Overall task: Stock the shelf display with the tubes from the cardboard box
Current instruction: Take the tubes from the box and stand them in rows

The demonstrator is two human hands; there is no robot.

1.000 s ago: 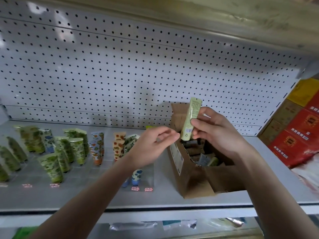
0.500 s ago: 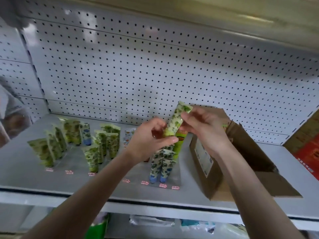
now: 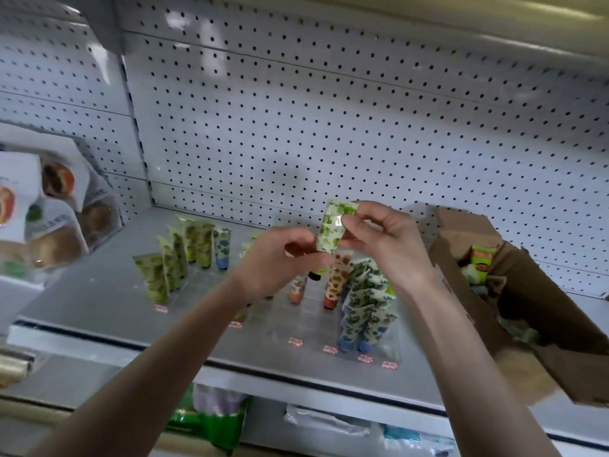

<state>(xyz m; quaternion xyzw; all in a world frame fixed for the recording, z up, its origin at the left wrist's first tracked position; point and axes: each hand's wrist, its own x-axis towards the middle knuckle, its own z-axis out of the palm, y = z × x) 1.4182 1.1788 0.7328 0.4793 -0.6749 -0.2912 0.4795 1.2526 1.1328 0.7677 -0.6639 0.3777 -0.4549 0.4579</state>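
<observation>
Two grips on one green-leaf tube [image 3: 333, 227], held slightly tilted in the air, left of the cardboard box [image 3: 543, 324]. Right grip [image 3: 390, 240] pinches the tube's upper half between thumb and fingers. Left grip [image 3: 280, 260] curls round its lower end. Box sits open on the shelf [image 3: 99, 291]. Left of the box: blue-leaf tubes [image 3: 365, 308] nearest, orange tubes [image 3: 334, 285] next, green tubes [image 3: 164, 270] furthest, all standing cap-down. Pegboard [image 3: 329, 127] behind the box.
</observation>
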